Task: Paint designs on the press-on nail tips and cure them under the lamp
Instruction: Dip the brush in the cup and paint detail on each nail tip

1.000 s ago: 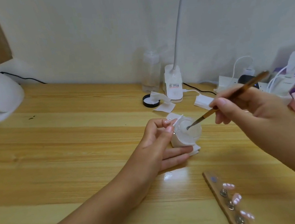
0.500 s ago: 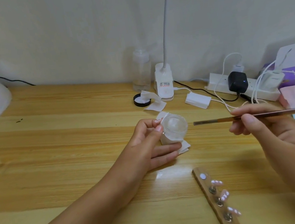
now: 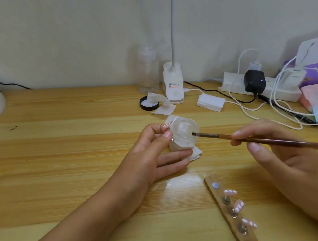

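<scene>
Brush (image 3: 256, 139) tip at jar (image 3: 185, 134) rim

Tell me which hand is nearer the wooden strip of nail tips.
Right. The right hand, gripping the brush, hangs beyond the wooden strip, to its right; the left hand, pinching a small piece, is farther off, up-left by the small jar.
</scene>
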Demonstrator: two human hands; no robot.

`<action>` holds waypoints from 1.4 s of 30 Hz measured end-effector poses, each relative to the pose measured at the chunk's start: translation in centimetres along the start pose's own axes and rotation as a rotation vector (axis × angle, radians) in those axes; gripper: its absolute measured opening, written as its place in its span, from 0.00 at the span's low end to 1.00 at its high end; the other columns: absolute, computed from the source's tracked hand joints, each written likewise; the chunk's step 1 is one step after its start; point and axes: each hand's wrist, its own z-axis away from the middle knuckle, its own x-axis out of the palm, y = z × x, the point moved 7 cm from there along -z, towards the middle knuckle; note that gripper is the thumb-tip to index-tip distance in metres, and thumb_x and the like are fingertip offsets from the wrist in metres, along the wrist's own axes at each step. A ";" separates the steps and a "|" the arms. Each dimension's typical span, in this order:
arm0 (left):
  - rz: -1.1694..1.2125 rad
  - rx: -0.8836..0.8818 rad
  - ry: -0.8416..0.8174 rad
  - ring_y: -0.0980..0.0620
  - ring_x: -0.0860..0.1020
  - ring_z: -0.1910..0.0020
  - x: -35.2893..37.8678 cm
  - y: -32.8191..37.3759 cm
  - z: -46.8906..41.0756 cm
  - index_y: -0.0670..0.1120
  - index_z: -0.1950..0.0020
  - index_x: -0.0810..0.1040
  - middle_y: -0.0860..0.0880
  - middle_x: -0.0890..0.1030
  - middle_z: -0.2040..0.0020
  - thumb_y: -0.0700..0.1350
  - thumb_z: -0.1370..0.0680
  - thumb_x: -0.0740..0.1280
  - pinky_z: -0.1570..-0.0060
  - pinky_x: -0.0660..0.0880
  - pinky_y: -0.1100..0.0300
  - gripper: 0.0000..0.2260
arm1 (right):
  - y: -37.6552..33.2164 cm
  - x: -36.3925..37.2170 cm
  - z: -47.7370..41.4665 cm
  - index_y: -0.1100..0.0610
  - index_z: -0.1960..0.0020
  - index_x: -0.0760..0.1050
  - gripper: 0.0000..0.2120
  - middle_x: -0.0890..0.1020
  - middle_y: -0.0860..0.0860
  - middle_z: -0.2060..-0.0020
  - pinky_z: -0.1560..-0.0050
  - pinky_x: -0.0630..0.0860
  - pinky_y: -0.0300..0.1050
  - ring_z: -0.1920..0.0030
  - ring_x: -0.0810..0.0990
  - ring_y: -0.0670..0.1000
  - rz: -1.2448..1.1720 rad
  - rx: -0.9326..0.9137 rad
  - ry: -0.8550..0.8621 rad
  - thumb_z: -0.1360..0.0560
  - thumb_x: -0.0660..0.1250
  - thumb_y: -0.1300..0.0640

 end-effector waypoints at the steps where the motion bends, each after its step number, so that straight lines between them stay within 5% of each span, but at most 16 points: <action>1: -0.001 -0.002 0.003 0.41 0.83 0.46 0.0 -0.1 0.0 0.51 0.53 0.79 0.49 0.79 0.37 0.50 0.28 0.67 0.47 0.80 0.50 0.06 | 0.0 -0.1 0.0 0.55 0.47 0.79 0.07 0.82 0.47 0.53 0.45 0.75 0.37 0.49 0.81 0.49 -0.003 0.001 0.010 0.24 0.65 0.59; 6: -0.003 -0.012 0.011 0.43 0.84 0.47 -0.2 -0.1 -0.1 0.52 0.53 0.80 0.50 0.79 0.39 0.50 0.27 0.68 0.53 0.82 0.53 0.06 | 0.4 -0.5 0.3 0.52 0.50 0.79 0.08 0.83 0.46 0.58 0.47 0.75 0.37 0.53 0.82 0.48 -0.024 0.050 0.057 0.24 0.64 0.61; 10: -0.189 0.117 0.229 0.61 0.76 0.67 -1.0 0.4 0.4 0.59 0.61 0.79 0.60 0.79 0.61 0.49 0.22 0.66 0.71 0.71 0.65 0.09 | 0.7 -1.0 0.2 0.47 0.53 0.82 0.04 0.85 0.49 0.59 0.49 0.77 0.35 0.56 0.84 0.49 -0.143 0.119 0.152 0.24 0.67 0.52; 14: -0.198 0.230 0.197 0.61 0.68 0.73 -0.2 0.9 1.6 0.58 0.59 0.80 0.58 0.77 0.64 0.53 0.29 0.67 0.78 0.64 0.69 0.02 | 0.4 -2.7 -0.6 0.46 0.52 0.82 0.15 0.85 0.49 0.59 0.49 0.78 0.40 0.56 0.84 0.53 -0.195 0.142 0.231 0.27 0.68 0.36; 21: -0.408 0.200 -0.013 0.58 0.80 0.60 2.2 -0.4 2.4 0.60 0.55 0.81 0.53 0.85 0.59 0.51 0.27 0.68 0.64 0.73 0.69 0.04 | 0.0 -4.7 -1.2 0.48 0.54 0.82 0.06 0.84 0.49 0.62 0.54 0.78 0.37 0.59 0.83 0.49 -0.305 0.135 0.286 0.24 0.67 0.49; 26: -0.509 0.188 -0.031 0.60 0.81 0.52 2.3 -0.5 2.2 0.59 0.52 0.81 0.56 0.85 0.54 0.52 0.28 0.69 0.53 0.75 0.69 0.06 | 2.8 -3.2 1.3 0.52 0.59 0.83 0.13 0.83 0.49 0.65 0.57 0.79 0.37 0.63 0.82 0.46 -0.548 0.321 0.380 0.24 0.61 0.58; 42: -0.510 0.153 -0.035 0.63 0.76 0.63 2.6 -0.6 2.0 0.57 0.60 0.84 0.57 0.81 0.63 0.51 0.29 0.75 0.61 0.72 0.71 0.02 | 2.3 -1.6 1.7 0.50 0.60 0.83 0.11 0.83 0.51 0.65 0.57 0.79 0.37 0.62 0.82 0.48 -0.507 0.340 0.268 0.27 0.63 0.59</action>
